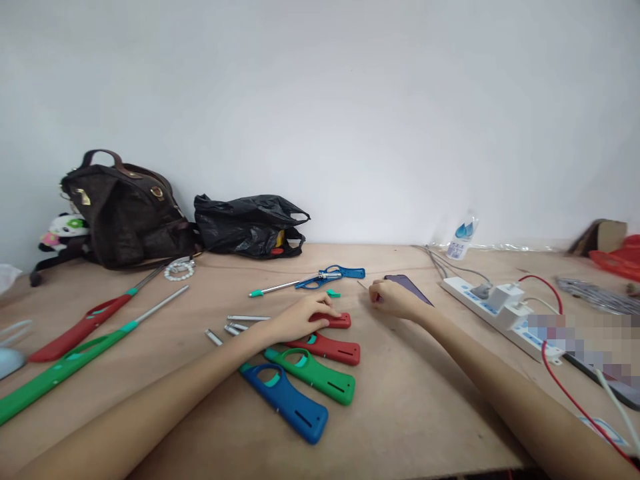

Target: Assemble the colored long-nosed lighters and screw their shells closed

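My left hand [303, 317] lies over a red gas lighter [341, 321], its fingers curled down onto the handle. To the right, my right hand [391, 298] is closed in a pinch around a thin stick [362, 285] whose tip points left. Nearer to me a second red lighter [341, 351], a green lighter [330, 381] and a blue lighter [300, 407] are fanned out, barrels partly hidden under my left forearm. Beyond my hands rests an opened blue lighter shell [354, 272] with a metal tube [280, 288] across it. A small turquoise piece [333, 293] is close by.
Long red [83, 330] and green [65, 367] lighters lie at left. Behind are a dark backpack [125, 213], white bracelet [179, 269] and black plastic bag [245, 227]. A purple phone-like slab [407, 288] and white power strip [475, 300] with cables are at right.
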A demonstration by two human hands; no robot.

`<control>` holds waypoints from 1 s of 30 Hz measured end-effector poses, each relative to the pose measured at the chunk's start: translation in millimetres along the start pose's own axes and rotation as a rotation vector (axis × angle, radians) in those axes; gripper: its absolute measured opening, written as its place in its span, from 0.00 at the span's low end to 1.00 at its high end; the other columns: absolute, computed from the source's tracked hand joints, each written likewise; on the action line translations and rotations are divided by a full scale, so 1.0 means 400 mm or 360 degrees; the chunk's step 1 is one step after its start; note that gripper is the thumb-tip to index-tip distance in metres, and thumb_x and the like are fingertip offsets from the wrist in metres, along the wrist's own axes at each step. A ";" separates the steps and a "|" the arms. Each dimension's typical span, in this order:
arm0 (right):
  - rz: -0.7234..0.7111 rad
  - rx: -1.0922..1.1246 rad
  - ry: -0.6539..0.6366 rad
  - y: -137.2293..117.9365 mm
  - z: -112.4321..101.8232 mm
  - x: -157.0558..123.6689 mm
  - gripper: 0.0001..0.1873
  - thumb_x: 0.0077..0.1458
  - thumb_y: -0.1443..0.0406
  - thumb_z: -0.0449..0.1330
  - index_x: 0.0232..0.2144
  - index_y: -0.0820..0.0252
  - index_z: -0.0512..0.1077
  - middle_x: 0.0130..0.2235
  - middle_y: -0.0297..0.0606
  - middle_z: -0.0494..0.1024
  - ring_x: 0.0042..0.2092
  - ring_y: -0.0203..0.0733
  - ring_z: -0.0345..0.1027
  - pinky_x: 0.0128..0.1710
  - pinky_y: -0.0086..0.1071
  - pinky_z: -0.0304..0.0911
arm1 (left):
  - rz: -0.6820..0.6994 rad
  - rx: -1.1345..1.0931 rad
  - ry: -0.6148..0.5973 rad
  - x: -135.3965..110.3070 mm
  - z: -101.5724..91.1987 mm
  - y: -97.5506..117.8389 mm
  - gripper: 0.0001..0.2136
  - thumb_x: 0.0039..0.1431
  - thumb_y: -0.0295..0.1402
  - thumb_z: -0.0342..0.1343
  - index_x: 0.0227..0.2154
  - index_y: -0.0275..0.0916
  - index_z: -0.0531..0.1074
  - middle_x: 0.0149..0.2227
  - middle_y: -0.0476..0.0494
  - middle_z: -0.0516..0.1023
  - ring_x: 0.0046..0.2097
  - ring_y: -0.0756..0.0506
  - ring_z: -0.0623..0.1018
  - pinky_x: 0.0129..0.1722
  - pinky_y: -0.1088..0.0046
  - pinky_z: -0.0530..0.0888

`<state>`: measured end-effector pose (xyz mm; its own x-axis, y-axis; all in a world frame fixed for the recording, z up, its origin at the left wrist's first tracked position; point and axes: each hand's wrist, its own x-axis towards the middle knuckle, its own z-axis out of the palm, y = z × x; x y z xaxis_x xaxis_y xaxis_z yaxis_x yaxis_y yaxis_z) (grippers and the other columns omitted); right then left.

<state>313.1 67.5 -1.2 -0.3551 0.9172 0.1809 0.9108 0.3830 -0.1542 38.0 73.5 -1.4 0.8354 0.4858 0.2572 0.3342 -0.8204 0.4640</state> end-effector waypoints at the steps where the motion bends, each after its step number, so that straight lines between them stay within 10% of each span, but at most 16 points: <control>1: 0.0016 -0.0017 -0.0016 -0.001 -0.007 0.002 0.08 0.48 0.74 0.58 0.26 0.59 0.74 0.33 0.39 0.79 0.35 0.42 0.72 0.34 0.29 0.59 | -0.0004 0.0007 0.0001 0.000 -0.004 0.001 0.14 0.61 0.27 0.53 0.47 0.43 0.77 0.46 0.43 0.75 0.48 0.43 0.74 0.50 0.67 0.70; 18: 0.0088 -0.0345 -0.0001 0.005 0.033 0.243 0.17 0.62 0.61 0.58 0.51 0.62 0.68 0.52 0.45 0.72 0.49 0.46 0.69 0.47 0.43 0.68 | -0.0547 0.0496 0.0301 -0.001 -0.125 -0.216 0.13 0.55 0.28 0.51 0.41 0.34 0.76 0.43 0.38 0.79 0.45 0.39 0.76 0.46 0.66 0.71; 30: -0.0212 -0.0241 0.0134 0.007 0.053 0.257 0.11 0.58 0.71 0.59 0.44 0.63 0.73 0.45 0.45 0.74 0.50 0.46 0.66 0.51 0.37 0.61 | -0.0288 0.0462 0.0269 0.050 -0.098 -0.207 0.06 0.58 0.30 0.53 0.35 0.37 0.74 0.41 0.42 0.72 0.45 0.42 0.71 0.48 0.68 0.68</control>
<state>274.7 165.0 -3.5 -0.4612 0.8447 0.2716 0.8805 0.4734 0.0228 10.1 162.9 -1.5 0.6758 0.6536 0.3406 0.5996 -0.7563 0.2617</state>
